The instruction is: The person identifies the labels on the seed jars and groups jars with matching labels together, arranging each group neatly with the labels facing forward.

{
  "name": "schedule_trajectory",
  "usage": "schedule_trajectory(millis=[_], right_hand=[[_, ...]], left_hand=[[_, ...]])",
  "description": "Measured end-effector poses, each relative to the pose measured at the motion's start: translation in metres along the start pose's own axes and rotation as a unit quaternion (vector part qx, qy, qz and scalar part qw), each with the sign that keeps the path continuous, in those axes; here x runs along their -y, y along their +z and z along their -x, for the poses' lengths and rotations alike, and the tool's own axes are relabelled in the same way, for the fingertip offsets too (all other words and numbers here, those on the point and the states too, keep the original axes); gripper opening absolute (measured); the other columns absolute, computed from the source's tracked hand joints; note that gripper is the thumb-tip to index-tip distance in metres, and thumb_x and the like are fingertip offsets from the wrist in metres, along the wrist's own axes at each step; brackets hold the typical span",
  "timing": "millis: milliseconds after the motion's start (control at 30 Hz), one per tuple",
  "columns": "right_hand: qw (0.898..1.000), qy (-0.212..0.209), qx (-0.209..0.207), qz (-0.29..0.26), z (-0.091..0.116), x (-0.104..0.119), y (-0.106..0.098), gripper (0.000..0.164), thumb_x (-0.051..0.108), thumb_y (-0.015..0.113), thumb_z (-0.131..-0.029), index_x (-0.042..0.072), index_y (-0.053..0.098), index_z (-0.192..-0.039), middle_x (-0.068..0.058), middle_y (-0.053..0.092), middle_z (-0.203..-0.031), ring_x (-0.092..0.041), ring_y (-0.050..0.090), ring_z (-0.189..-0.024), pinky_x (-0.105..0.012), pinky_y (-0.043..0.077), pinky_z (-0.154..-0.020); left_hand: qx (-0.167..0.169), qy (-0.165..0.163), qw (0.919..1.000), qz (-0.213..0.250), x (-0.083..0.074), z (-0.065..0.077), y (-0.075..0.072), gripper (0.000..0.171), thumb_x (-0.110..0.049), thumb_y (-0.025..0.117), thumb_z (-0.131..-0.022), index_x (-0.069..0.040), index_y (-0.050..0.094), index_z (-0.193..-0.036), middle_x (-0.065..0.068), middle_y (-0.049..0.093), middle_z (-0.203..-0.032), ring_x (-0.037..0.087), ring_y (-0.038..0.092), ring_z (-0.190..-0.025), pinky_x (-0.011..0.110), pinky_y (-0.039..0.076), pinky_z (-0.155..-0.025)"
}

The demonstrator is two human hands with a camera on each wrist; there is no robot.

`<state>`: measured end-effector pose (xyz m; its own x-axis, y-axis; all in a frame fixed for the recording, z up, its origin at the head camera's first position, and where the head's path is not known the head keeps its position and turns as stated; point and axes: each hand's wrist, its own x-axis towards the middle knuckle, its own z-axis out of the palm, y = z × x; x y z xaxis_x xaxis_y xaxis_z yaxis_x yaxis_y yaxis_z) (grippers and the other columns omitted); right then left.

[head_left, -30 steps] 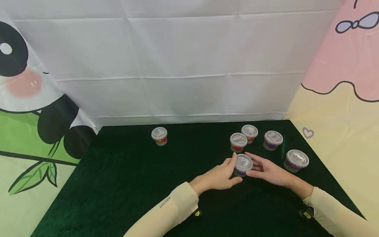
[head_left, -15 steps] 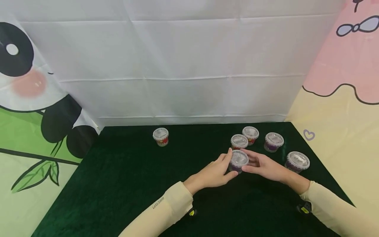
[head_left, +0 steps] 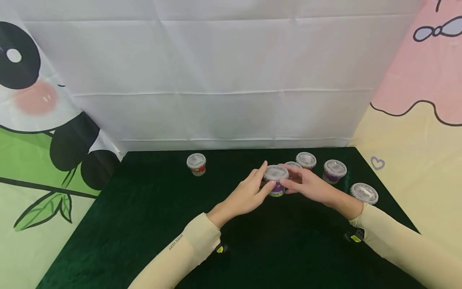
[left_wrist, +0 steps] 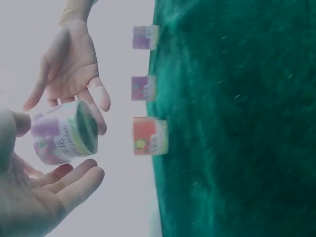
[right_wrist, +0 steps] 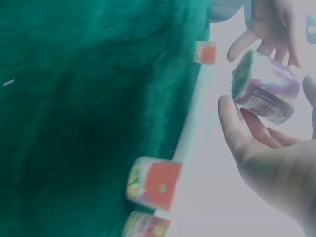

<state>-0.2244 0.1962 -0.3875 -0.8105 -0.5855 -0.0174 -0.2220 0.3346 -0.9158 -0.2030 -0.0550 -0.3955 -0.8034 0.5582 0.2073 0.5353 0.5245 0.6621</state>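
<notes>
A small round tub (head_left: 276,173) with a clear lid and a purple label is held between both hands, raised off the table. My left hand (head_left: 242,196) holds its left side, thumb in front and fingers spread behind. On the other side my right hand (head_left: 311,186) grips it with thumb and fingertips. In the left wrist view the tub (left_wrist: 59,136) tilts, its green base showing. A red-labelled tub (head_left: 294,164) stands just behind the right hand, partly hidden by it. Another red-labelled tub (head_left: 197,165) stands alone at the back left.
At the back right stand one more tub (head_left: 306,160) and two purple-labelled tubs, one farther back (head_left: 334,171) and one nearer (head_left: 364,193), partly covered by the right forearm. Dark green cloth (head_left: 144,224) covers the table. A white curtain (head_left: 223,80) hangs behind it.
Both hands have moved left and away from the body, carrying the purple-labelled tub up from beside the red ones. The other tubs keep their places.
</notes>
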Motion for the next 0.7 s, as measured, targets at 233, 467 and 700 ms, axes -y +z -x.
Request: schedule_trajectory(millis=[233,467,700], right_hand=[[0.995,-0.013,0.009,-0.096,-0.017,0.032,0.005,0.059,0.036,0.041,-0.111,0.011,0.023,-0.161,-0.019,0.046,-0.147,-0.037,0.055,-0.127,-0.04,0.052,-0.099],[0.982,-0.04,0.011,-0.186,-0.041,0.058,0.023,0.064,0.041,0.043,-0.11,0.005,0.024,-0.159,-0.021,0.043,-0.145,-0.033,0.057,-0.118,-0.047,0.051,-0.101],[0.971,-0.033,0.016,-0.235,-0.055,0.062,0.034,0.057,0.04,0.04,-0.11,0.009,0.028,-0.157,-0.019,0.045,-0.143,-0.041,0.053,-0.122,-0.049,0.05,-0.101]], left_hand=[[-0.04,0.014,0.9939,0.102,0.004,0.002,-0.034,0.068,-0.044,0.039,-0.11,-0.013,0.012,-0.164,0.014,0.039,-0.152,0.022,0.06,-0.114,0.036,0.054,-0.095],[-0.082,0.035,0.9761,0.199,0.01,0.004,-0.065,0.059,-0.037,0.035,-0.112,-0.016,0.016,-0.163,0.015,0.047,-0.134,0.026,0.061,-0.111,0.036,0.058,-0.086],[-0.121,0.015,0.9677,0.221,0.021,0.008,-0.067,0.054,-0.039,0.034,-0.112,-0.021,0.024,-0.161,0.014,0.049,-0.13,0.027,0.06,-0.106,0.039,0.058,-0.084]])
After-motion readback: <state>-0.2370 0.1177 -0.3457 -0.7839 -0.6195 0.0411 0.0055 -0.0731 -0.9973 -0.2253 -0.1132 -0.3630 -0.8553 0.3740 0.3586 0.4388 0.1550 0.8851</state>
